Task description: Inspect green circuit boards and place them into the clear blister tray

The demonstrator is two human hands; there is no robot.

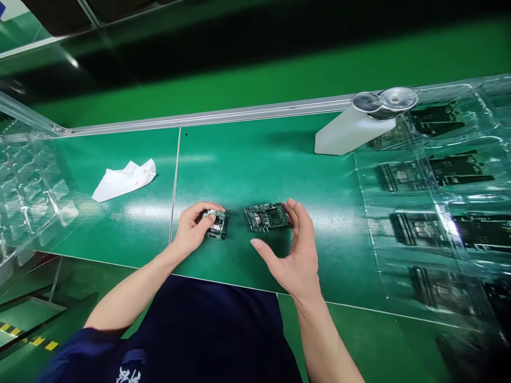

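Observation:
My left hand grips a small circuit board, thumb on top and fingers along its far edge. To the right of it, a second circuit board with a pale metal part on its face is at my right hand. The right hand's thumb is spread away from its fingers, which reach along the right end of that board. Whether those fingertips touch it cannot be made out. A narrow strip of green work surface separates the two boards.
A translucent white bottle with a metal top stands at the back right. Clear plastic trays at the right hold several circuit boards. A crumpled white cloth or paper lies left, near another clear tray. A metal rail borders the back.

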